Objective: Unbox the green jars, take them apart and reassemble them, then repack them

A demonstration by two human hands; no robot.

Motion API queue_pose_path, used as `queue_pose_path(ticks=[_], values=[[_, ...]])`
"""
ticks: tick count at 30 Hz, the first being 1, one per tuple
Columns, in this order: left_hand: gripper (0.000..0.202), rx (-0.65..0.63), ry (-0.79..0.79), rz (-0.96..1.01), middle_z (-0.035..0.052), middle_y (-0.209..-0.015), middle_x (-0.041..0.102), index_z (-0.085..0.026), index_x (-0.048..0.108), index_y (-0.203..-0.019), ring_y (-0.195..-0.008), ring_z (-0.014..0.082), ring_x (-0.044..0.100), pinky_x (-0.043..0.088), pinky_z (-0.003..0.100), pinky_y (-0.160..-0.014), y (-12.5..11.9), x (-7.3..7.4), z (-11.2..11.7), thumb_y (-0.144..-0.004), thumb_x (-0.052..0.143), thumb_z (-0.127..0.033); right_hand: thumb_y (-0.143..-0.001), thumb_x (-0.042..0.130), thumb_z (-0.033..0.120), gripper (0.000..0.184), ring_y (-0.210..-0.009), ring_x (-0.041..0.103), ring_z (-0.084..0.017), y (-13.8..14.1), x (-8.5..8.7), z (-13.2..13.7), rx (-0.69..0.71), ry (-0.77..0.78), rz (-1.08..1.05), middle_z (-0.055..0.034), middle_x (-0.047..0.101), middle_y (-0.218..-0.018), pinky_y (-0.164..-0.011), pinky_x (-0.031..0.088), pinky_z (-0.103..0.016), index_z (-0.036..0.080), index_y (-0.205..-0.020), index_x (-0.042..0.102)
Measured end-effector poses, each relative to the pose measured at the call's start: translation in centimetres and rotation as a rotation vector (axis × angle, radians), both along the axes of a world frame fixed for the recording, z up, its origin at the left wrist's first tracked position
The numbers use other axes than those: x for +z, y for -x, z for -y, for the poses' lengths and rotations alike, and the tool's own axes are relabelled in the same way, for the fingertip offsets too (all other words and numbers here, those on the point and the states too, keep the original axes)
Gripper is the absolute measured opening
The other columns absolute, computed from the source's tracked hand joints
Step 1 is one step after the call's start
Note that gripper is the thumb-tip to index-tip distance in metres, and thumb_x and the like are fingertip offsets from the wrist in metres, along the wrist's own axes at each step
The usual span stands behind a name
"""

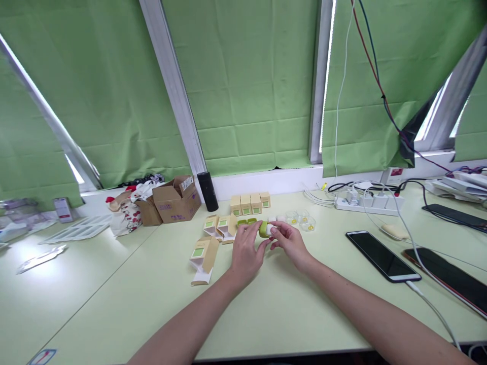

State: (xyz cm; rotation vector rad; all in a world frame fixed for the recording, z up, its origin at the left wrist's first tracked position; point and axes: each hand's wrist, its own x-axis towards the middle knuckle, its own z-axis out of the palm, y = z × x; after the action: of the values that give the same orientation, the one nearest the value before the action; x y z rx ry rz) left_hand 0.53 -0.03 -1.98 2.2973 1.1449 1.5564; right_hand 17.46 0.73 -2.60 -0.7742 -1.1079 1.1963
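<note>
My left hand (245, 253) is closed on a small green holder (263, 229), raised a little above the table. Pinched in the fingers of my right hand (292, 244) is a small white piece (269, 230), which meets the holder's right side; whether it sits inside, I cannot tell. Just behind my left hand lie more green pieces (247, 221). Clear round containers with yellow bits (307, 224) stand behind my right hand. To the left are an open small carton (204, 257) and two more opened cartons (227, 226). Several closed cartons (245, 204) form a row behind.
A black cylinder (207, 191) and a brown cardboard box (177, 200) stand at the back left, beside a cloth bag (125, 215). On the right are a charging phone (380, 253), a second dark phone (449, 276), and a power strip (369, 204) with loose cables.
</note>
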Motion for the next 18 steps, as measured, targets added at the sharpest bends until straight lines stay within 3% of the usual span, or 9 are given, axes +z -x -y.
queue_pose_path(ticks=[6,9,13,18], values=[[0.044,0.108,-0.093,-0.18,0.0126,-0.122,0.075,-0.02,0.06,-0.139,-0.109,0.0303,0.068,0.056,0.047,-0.094,0.03,-0.53,-0.19,-0.098,0.065,-0.035,-0.071,0.085,0.064,0.059,-0.072,0.071,-0.021,0.51,-0.41,0.28,0.009,-0.017,0.008,-0.0044,0.074,-0.079,-0.058,0.062,-0.033,0.018,-0.104,0.068],[0.045,0.105,-0.046,-0.196,0.0115,-0.122,0.075,-0.022,0.056,-0.144,-0.093,0.0251,0.073,0.059,0.042,-0.087,0.03,-0.66,-0.07,-0.1,0.06,-0.033,-0.073,0.083,0.065,0.057,-0.071,0.07,-0.02,0.51,-0.56,0.31,0.014,-0.037,0.039,-0.0031,0.072,-0.075,-0.057,0.061,-0.032,0.018,-0.101,0.066],[0.049,-0.001,0.137,-0.057,0.0126,-0.131,0.071,-0.024,0.052,-0.149,-0.089,0.0215,0.073,0.062,0.037,-0.08,-0.13,-0.6,0.05,-0.102,0.056,-0.037,-0.08,0.078,0.063,0.051,-0.071,0.068,-0.019,0.34,-0.77,0.35,0.002,-0.093,0.114,-0.0029,0.071,-0.077,-0.057,0.059,-0.031,0.019,-0.101,0.064],[0.056,-0.255,0.414,0.313,0.0146,-0.131,0.068,-0.021,0.053,-0.147,-0.111,0.0243,0.07,0.064,0.034,-0.084,-0.36,-0.47,-0.48,-0.099,0.063,-0.047,-0.084,0.078,0.055,0.044,-0.08,0.068,-0.02,-0.06,-0.72,0.58,-0.081,-0.185,0.309,-0.0026,0.068,-0.082,-0.061,0.058,-0.03,0.019,-0.106,0.063]])
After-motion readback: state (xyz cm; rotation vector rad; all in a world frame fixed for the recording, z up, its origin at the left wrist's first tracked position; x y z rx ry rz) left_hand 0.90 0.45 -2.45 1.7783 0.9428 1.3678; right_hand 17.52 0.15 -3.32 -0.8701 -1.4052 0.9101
